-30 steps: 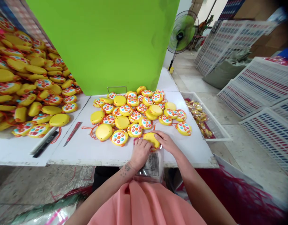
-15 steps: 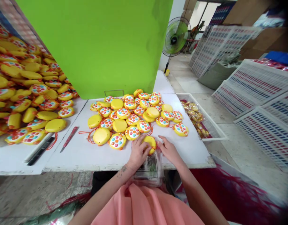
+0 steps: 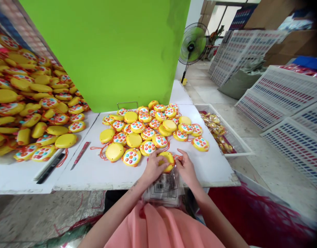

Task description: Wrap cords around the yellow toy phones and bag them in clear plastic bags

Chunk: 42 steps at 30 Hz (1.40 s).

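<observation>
Left hand [image 3: 153,167] grips a yellow toy [image 3: 169,159], plain side up, near the front edge of the white table [image 3: 215,170]! Right hand [image 3: 186,167] pinches in at its orange cord [image 3: 176,157], clear bags [image 3: 162,189] just below.

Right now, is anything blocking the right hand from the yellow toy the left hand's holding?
Nothing solid that I can see: the right hand is just beside the yellow toy, with only orange cord between.
</observation>
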Each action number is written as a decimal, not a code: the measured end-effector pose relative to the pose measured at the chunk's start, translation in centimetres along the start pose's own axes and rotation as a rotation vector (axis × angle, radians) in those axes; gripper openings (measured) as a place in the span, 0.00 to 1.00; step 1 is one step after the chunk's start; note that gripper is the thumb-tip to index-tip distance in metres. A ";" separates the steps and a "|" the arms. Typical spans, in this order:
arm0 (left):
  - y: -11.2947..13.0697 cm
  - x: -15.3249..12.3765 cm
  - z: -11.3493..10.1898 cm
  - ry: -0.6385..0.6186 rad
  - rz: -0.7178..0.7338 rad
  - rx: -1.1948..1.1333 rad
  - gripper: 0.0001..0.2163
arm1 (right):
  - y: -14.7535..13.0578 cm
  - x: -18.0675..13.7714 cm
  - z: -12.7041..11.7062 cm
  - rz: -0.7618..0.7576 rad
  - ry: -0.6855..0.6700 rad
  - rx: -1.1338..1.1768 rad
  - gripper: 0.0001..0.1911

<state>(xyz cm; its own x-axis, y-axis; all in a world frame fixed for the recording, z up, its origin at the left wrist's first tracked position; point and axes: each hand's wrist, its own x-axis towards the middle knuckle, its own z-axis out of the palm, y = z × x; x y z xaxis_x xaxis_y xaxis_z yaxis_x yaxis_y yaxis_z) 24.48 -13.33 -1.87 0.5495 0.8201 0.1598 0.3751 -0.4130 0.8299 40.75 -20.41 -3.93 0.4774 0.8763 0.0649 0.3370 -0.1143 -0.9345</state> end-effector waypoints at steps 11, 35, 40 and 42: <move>1.1 0.7 -0.5 -0.037 -0.056 0.022 0.04 | -1.4 0.4 1.2 -0.036 0.041 0.038 0.25; 0.0 -10.3 -0.8 -0.277 0.750 0.835 0.20 | 1.2 1.1 1.1 0.046 0.104 0.159 0.20; -1.9 -10.8 -0.5 -0.166 0.776 0.839 0.15 | 2.1 0.9 0.1 0.061 0.149 0.159 0.20; -2.2 -10.4 -0.3 -0.153 0.772 0.826 0.14 | 2.6 0.7 -0.6 0.073 0.185 0.147 0.20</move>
<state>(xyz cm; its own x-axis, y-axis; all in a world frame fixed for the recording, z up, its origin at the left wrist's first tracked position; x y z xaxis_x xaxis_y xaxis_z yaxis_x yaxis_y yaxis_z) 17.69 -20.80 -5.22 0.9107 0.2008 0.3609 0.2435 -0.9669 -0.0763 42.43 -20.39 -6.11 0.6412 0.7660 0.0462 0.1813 -0.0928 -0.9790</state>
